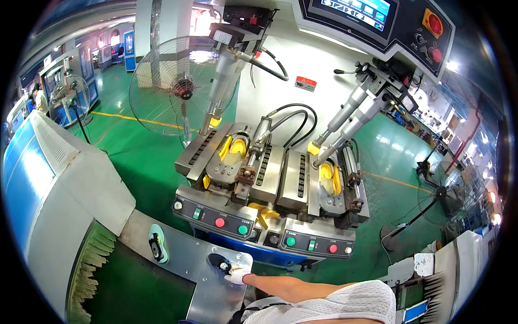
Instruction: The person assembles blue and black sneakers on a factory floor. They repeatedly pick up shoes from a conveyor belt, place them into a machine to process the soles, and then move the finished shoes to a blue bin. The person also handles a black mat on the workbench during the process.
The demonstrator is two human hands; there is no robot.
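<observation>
Touching a dark oval piece (218, 262) on the metal shelf (216, 297) at its near right edge, the gloved right hand (236, 274) has a grip that cannot be determined. A pale green shoe (158, 243) lies farther left. The left hand is out of view.

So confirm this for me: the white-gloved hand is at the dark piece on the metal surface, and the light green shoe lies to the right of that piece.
The side is wrong: in the head view, the light green shoe lies to the left of the dark piece. The white-gloved hand is at that piece on the metal surface.
</observation>
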